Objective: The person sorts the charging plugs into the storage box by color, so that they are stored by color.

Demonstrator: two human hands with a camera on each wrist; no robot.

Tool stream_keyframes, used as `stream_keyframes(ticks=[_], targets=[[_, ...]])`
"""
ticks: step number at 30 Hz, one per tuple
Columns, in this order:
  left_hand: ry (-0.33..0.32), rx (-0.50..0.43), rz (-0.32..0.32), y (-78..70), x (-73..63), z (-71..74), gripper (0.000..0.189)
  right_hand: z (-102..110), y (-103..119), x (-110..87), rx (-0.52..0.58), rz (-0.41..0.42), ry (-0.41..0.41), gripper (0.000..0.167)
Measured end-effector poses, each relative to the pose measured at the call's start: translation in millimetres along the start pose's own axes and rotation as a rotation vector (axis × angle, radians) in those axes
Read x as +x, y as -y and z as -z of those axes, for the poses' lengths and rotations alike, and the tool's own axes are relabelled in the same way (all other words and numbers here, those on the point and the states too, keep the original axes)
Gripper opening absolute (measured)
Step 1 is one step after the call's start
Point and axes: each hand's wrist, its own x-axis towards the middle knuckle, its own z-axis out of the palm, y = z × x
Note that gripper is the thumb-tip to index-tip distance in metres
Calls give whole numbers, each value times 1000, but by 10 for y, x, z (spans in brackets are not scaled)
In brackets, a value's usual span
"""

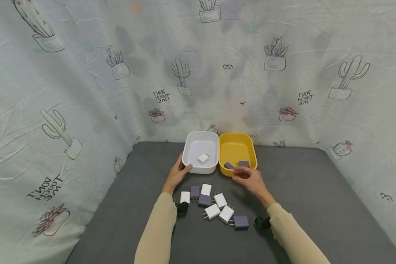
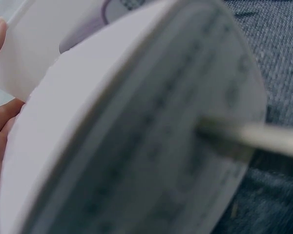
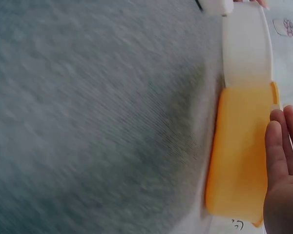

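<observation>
When followed outward from the near edge of the tabletop (image 1: pixel 316 190), begins with the nearest purple charger (image 1: pixel 241 222), lying flat, long axis running left to right, prongs pointing at the left edge. Note it as lying from the right grip (image 1: pixel 252 180) toward the near edge and slightly left, well apart from the left grip (image 1: pixel 175 173); judge it nearer to the right.

Just beyond, see one white charger (image 1: pixel 226 214), prongs and long axis aimed at the far edge with a lean to the right; beside it, toward the left edge, a second white charger (image 1: pixel 212 212), prongs pointing left. Farther, find a third white charger (image 1: pixel 220 201), prongs toward the far edge; a middle purple charger (image 1: pixel 204 200), prongs toward the right edge; and a left purple charger (image 1: pixel 194 191), prongs toward the near edge, between two more white chargers (image 1: pixel 184 197).

Read the right grip as holding nothing visible, fingers extended, at the near rim of the yellow tray (image 1: pixel 236 146); cannot tell whether touching. Read the left grip as clasping the white tray (image 1: pixel 201 141) at its near-left corner.

Within the white tray, toward the far edge, see one white charger, prongs pointing far-right; within the yellow, two purple chargers (image 1: pixel 243 164), one with prongs leftward. Last, find a printed curtain (image 1: pixel 217 84).
</observation>
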Motion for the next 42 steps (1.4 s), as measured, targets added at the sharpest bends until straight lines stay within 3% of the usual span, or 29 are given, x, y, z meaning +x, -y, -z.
stream_keyframes(ticks=[6,13,17,22,26,32,39,42], targets=[[-43,30,-18,195,96,-27,83,-97,-275,33,-46,19,105,43],[-58,15,-26,206,104,-33,84,-192,-354,30,-62,34,260,47],[-41,26,-40,165,88,-44,84,-239,-349,8,-73,61,342,47],[9,-36,-25,8,16,-26,84,-269,-360,-8,-59,64,427,50],[29,-26,-21,-118,-44,-3,84,-279,-372,-4,-76,42,462,52],[30,12,-30,-149,-56,11,83,-306,-336,-2,-110,24,481,52],[-46,40,-43,202,102,-60,84,-304,-312,-2,-147,41,499,53],[-45,36,-37,212,107,-58,84,-297,-320,3,-164,52,509,54]])
